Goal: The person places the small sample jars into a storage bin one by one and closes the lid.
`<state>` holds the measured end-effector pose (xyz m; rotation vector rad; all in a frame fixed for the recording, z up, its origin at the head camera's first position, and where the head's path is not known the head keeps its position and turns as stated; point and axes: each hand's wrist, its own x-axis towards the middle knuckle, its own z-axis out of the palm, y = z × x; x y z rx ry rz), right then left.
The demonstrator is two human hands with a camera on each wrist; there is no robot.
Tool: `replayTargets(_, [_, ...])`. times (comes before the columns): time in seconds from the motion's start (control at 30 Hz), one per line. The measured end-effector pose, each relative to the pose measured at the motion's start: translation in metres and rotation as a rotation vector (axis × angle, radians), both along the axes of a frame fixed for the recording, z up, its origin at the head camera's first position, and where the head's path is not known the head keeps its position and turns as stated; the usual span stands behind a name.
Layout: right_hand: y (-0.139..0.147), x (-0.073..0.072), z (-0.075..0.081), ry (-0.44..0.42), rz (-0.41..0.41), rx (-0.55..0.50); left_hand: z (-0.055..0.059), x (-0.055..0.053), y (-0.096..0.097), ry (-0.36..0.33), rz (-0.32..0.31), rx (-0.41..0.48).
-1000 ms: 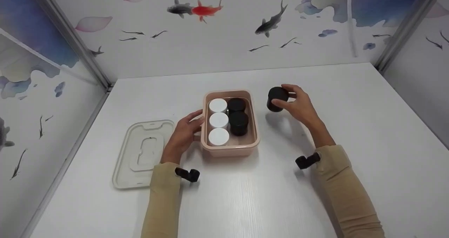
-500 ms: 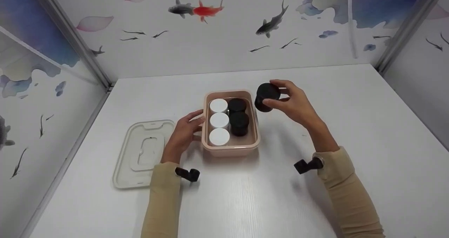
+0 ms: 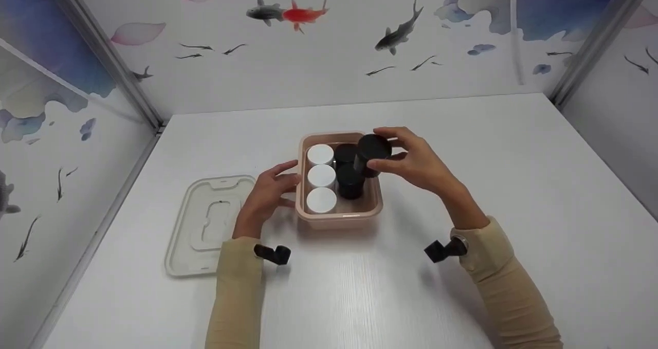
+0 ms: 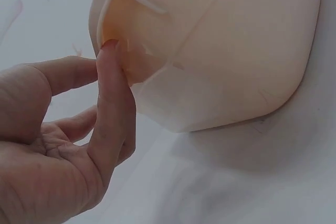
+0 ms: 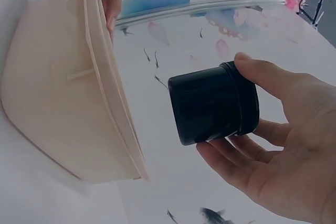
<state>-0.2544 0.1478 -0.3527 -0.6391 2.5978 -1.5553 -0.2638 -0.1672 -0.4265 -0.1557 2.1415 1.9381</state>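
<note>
A pink plastic box (image 3: 339, 224) stands on the white table in the head view. My left hand (image 3: 266, 195) pinches its left rim; in the left wrist view the fingers (image 4: 112, 85) bend over that rim. Inside, white-lidded jars (image 3: 322, 176) form a column on the left. Two black jars (image 3: 350, 183) stand to their right. My right hand (image 3: 419, 160) grips another black jar (image 3: 375, 147) by its lid, over the box's right rim. In the right wrist view this jar (image 5: 207, 106) is held above the box edge, tilted in that view.
A pale grey-green lid (image 3: 177, 246) lies flat on the table, left of the box, partly under my left forearm. Printed fish panels (image 3: 329, 76) wall in the table (image 3: 329, 297) at the back and sides. A small black camera (image 3: 437, 251) sticks out from each wrist.
My right hand has carried the black jar leftward from beside the box to above its right rim. My left hand has stayed at the left rim, and the box has hardly moved.
</note>
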Motion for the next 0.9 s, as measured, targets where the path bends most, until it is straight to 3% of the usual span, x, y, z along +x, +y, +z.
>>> replayTargets(0.37, [-0.013, 0.004, -0.001, -0.016, 0.102, 0.086, -0.001, -0.001, 0.001, -0.003, -0.025, -0.007])
replayTargets(0.9, [-0.037, -0.006, 0.008, 0.023, 0.318, 0.513, -0.002, -0.001, -0.003, 0.017, -0.025, 0.004])
